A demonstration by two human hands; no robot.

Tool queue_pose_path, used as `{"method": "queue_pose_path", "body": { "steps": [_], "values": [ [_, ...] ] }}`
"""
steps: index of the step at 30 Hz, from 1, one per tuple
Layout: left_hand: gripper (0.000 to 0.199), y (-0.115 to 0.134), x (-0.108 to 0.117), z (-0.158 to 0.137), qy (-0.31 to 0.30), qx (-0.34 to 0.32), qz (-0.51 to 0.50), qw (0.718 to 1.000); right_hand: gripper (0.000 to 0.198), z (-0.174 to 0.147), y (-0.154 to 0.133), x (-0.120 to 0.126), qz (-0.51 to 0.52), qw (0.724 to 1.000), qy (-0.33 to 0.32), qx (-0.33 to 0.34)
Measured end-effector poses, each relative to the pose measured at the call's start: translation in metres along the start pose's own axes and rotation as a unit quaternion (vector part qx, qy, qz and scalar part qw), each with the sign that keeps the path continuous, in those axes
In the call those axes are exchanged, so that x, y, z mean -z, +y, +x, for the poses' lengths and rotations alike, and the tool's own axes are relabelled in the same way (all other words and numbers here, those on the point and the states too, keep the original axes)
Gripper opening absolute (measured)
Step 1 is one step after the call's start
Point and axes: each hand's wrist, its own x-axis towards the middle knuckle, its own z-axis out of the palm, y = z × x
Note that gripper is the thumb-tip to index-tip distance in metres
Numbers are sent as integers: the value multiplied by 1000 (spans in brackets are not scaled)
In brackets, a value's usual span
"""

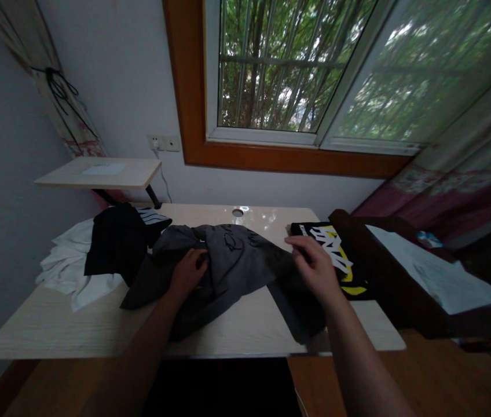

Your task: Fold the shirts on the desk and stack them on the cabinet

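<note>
A dark grey T-shirt [232,260] with black lettering lies crumpled across the middle of the desk. One dark part of it hangs toward the desk's front edge on the right. My left hand [188,271] is on the shirt's left part, its fingers curled in against the cloth. Over the shirt's right end is my right hand [315,263], with thumb and forefinger apart and no cloth visibly gripped between them. Just beyond that hand sits a folded black T-shirt [330,249] with white and yellow print, partly covered by the hand and forearm.
Black clothing [117,243] and white clothing [65,260] are heaped on the left of the pale wooden desk [67,330]. A small raised shelf [128,168] stands behind them. Right of the desk is dark furniture with a pale sheet [432,272] on it. A window is ahead.
</note>
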Motion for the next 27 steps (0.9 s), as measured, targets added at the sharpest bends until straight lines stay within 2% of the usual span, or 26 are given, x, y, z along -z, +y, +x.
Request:
{"method": "queue_pose_path", "body": {
  "steps": [2,3,5,6,7,10,12,14,16,17,18,19,22,24,27],
  "values": [
    [28,-4,-1,1,5,-11,-19,1000,32,-2,-22,-20,39,984,-160,68],
    [29,-6,-1,1,8,-16,-27,999,40,-5,-32,-33,42,969,-225,97],
    [29,-10,-2,1,15,-24,-42,999,66,-14,-45,-61,25,940,-313,135],
    [29,-11,-2,1,17,-27,-50,998,74,-18,-49,-74,6,931,-335,141],
    [29,-12,-2,1,18,-30,-58,998,74,-22,-50,-85,-14,926,-349,142],
    [28,-15,-1,1,21,-30,-81,996,41,-25,-45,-104,-32,936,-331,119],
    [28,-16,-1,1,19,-30,-95,995,27,-20,-36,-104,2,952,-297,74],
    [29,-17,1,2,21,-28,-109,993,22,-11,-22,-96,55,971,-233,8],
    [29,-17,3,2,25,-17,-126,992,18,0,-3,-86,109,984,-119,-70],
    [29,-17,4,2,25,-8,-134,991,19,5,7,-80,139,982,-53,-117],
    [29,-17,5,2,23,3,-141,990,21,10,17,-75,177,969,20,-168],
    [30,-17,6,2,19,14,-147,989,23,15,27,-71,228,945,97,-216],
    [32,-17,8,1,6,42,-151,988,31,25,54,-62,356,854,243,-291],
    [32,-17,7,1,-3,66,-132,989,34,27,66,-60,405,809,285,-317],
    [29,-19,5,2,-7,98,-101,990,36,23,77,-62,442,770,302,-348]
  ]
}}
